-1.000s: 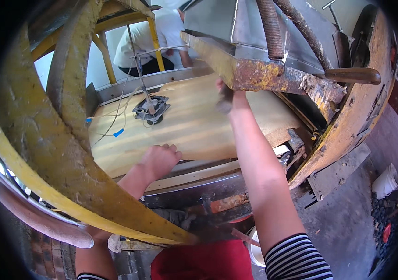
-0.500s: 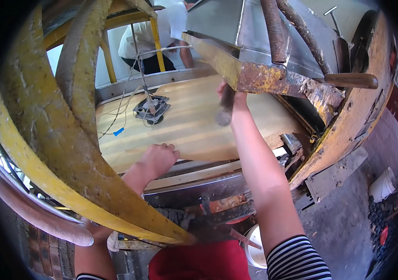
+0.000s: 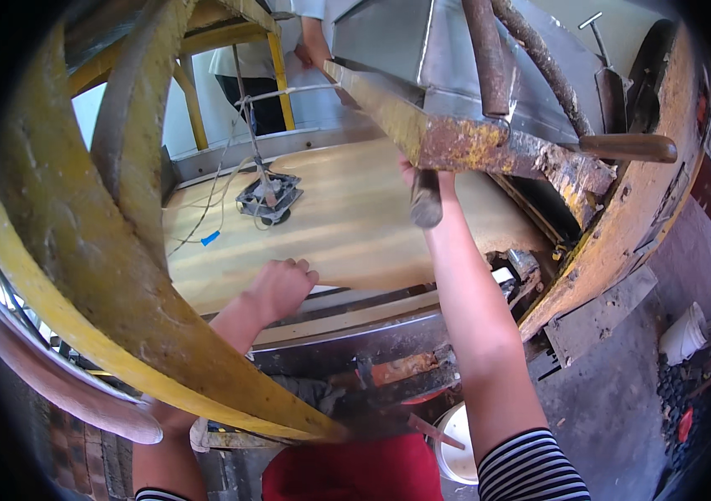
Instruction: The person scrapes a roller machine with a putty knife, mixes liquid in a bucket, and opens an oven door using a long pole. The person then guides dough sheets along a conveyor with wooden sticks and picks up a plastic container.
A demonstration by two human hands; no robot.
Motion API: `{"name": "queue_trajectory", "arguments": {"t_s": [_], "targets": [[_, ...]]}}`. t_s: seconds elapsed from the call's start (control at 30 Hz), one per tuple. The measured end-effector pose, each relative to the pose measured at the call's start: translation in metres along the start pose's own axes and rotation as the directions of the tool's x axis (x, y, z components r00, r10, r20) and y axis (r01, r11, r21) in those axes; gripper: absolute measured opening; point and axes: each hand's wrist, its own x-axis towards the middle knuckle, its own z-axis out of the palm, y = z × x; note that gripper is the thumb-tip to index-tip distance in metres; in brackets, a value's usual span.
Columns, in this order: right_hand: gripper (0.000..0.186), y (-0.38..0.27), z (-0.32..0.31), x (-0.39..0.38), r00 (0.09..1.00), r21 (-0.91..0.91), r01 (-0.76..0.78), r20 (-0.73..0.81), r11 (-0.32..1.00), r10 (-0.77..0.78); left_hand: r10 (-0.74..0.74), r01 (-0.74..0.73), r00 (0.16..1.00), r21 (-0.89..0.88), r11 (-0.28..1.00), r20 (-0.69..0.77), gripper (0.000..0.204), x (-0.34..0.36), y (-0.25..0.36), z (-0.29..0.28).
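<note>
My right hand point(image 3: 445, 180) is wrapped round a thick, round rod-like handle point(image 3: 426, 204) whose blunt end points toward me. It sits just under the rusty, yellow-painted beam point(image 3: 456, 140), which hides part of the fingers. My left hand point(image 3: 286, 286) is closed in a fist at the near edge of a large tan sheet point(image 3: 355, 225); whatever is in its fingers is hidden. On the sheet, left of centre, stands a small dark metal fitting point(image 3: 269, 199) with a vertical rod and thin cords, one with a blue tip.
Curved yellow bars point(image 3: 113, 217) cross the left side. A co-worker's hand point(image 3: 314, 54) is at the beam's far end. On the right are a wooden-handled tool point(image 3: 627, 148) and a rusty curved plate point(image 3: 622, 225). A white bucket point(image 3: 456, 468) stands low by my right arm.
My right hand and the handle have shifted slightly right, with the handle's end a little lower. The co-worker's hand has come up to the beam's far end. My left hand stays nearly still.
</note>
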Motion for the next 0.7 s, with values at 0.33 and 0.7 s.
{"name": "queue_trajectory", "arguments": {"t_s": [0.33,0.7], "targets": [[0.027,-0.001,-0.011,-0.004,1.0,-0.067,0.015,-0.002,0.998,-0.015,-0.005,0.01,0.998,-0.078,0.997,0.056,0.02,0.001,0.002,-0.007],[0.027,0.026,0.0,0.023,0.998,-0.125,0.052,-0.024,0.991,-0.055,0.039,-0.027,0.987,-0.08,0.996,0.158,0.041,0.01,0.012,-0.019]]}}
